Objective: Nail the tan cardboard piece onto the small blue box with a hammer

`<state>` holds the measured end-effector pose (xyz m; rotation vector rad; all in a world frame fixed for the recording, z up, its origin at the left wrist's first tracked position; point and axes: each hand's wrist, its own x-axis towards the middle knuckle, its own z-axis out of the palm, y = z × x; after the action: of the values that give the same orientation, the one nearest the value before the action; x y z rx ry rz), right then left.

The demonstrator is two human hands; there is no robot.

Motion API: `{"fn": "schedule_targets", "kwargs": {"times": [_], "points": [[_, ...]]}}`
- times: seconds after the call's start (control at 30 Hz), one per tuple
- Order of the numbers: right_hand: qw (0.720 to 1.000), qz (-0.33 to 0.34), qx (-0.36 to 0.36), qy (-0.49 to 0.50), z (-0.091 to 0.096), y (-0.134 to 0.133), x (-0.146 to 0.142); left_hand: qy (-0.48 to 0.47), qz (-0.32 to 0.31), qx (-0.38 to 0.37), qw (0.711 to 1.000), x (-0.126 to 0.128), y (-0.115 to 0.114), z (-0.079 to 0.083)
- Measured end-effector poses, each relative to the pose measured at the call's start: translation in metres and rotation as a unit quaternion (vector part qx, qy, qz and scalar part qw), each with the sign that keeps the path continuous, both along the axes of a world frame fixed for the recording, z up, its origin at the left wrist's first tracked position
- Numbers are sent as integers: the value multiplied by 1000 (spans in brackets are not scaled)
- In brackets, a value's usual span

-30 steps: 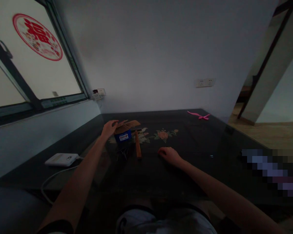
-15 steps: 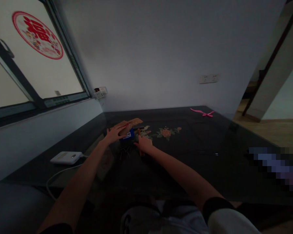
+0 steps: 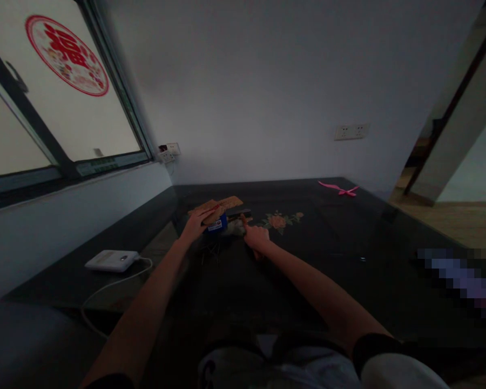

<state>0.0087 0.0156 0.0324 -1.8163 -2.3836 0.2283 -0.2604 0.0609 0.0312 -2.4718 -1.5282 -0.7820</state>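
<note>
My left hand [image 3: 193, 226] is against the left side of a small blue box [image 3: 217, 223] with a white label. Its fingers reach over the top, partly hidden by flat brown pieces [image 3: 229, 202] that lie on or just behind the box. To the right, my right hand [image 3: 257, 238] rests low on the dark tabletop with its index finger stretched away from me and the other fingers curled. Nothing shows in it. Several thin dark sticks [image 3: 211, 253] lie in front of the box. A dark narrow object [image 3: 240, 214] lies beyond my right fingertip.
On the left of the glossy table [image 3: 308, 286] lies a white power bank [image 3: 112, 260] with a white cable [image 3: 121, 278]. A pink ribbon-like item [image 3: 340, 188] lies at the far right. A blurred patch [image 3: 457, 281] covers something at the right edge.
My right hand has moved right, away from the blue box. My left hand has shifted slightly right, with its fingers less spread across the box. The view has shifted a little.
</note>
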Motion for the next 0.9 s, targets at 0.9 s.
{"fn": "schedule_targets", "kwargs": {"times": [0.9], "points": [[980,-170,-6,-107,-4,-111,221,-50,-153,-2,987,191,-90,3]]}}
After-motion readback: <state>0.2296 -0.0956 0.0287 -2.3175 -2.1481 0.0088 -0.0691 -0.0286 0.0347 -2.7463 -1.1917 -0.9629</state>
